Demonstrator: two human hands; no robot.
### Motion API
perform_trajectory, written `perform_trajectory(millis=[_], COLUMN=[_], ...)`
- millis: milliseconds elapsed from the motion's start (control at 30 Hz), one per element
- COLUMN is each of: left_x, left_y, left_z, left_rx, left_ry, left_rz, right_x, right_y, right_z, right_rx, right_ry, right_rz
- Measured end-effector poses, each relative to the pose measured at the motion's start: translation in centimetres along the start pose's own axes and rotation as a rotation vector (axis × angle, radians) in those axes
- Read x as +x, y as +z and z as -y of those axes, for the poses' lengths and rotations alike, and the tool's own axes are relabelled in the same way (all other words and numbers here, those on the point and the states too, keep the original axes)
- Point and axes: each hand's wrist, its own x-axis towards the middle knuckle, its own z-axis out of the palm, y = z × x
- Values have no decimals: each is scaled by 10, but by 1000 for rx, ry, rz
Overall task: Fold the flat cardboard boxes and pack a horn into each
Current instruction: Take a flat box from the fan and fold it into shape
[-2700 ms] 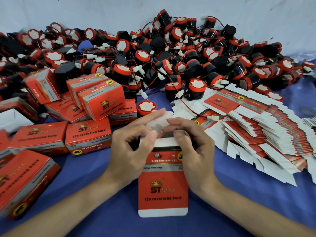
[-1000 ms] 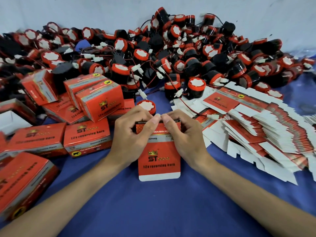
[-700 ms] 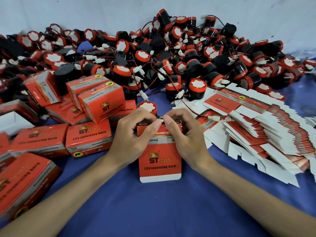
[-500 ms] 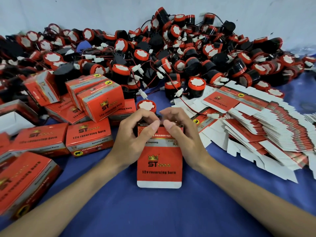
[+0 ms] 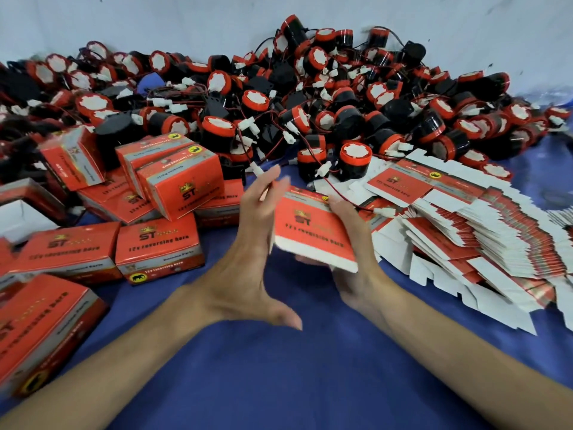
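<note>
Plainly, the fingers (image 5: pixel 262 193) of the left hand (image 5: pixel 254 259) are straight and spread apart, holding nothing, with their tips at the far left corner of one box (image 5: pixel 310 225) and the thumb jutting back toward the camera. The right hand (image 5: pixel 359 268) has that box clamped, with the thumb lying along its right edge and its fingers (image 5: pixel 310 260) curled under the near edge. The box is red, tilted and lifted off the surface between the two hands (motion blur hides whether its far end is closed).

One box is in hand. About ten folded boxes (image 5: pixel 158 246) lie piled to the left, one of them showing a white inside. Right of the hands, flat boxes (image 5: pixel 465 231) lie in a fanned stack, too many to count. Behind everything, black-and-red horns (image 5: pixel 355 156) with wires form a heap of dozens.

Both bare forearms reach in from the near edge. A blue cloth (image 5: pixel 310 367) covers the surface, and a pale wall (image 5: pixel 186 20) stands behind the heap.
</note>
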Motion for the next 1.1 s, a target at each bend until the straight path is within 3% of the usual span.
perform_trajectory(millis=[100, 233, 300, 400, 433, 567, 667, 733, 867, 900, 967, 1033, 1100], left_x=[-4, -2, -2, 0, 1, 3, 3, 3, 3, 3, 4, 3, 2], left_y=[-9, -15, -12, -10, -10, -13, -14, -13, -13, -14, -15, -15, -16], left_z=[16, 23, 22, 23, 24, 28, 29, 30, 33, 33, 32, 30, 28], left_rx=[212, 85, -16, -123, -136, -136, -121, -92, -71, -70, -51, -10, 65], left_ry=[79, -6, -36, -75, -85, -173, -227, -239, -302, -327, -361, -376, -367], left_rz=[36, -228, -355, -515, -557, -635, -627, -614, -602, -595, -577, -547, -485], right_x=[-2, 6, 17, 42, 50, 77, 87, 87, 76, 73, 67, 60, 54], right_y=[-2, 1, 1, 2, 4, 15, 18, 14, -6, -12, -22, -28, -30], right_z=[5, 16, 20, 17, 14, 5, 6, 10, 23, 30, 46, 58, 66], right_rx=[-58, -306, -562, -1177, -1289, -1465, -1415, -1415, -1266, -1178, -803, -393, -206], right_ry=[168, 176, 9, -560, -630, -481, -432, -444, -658, -663, -473, -259, -159], right_rz=[102, 176, 160, 104, 155, 412, 418, 319, 38, -12, -20, 54, 142])
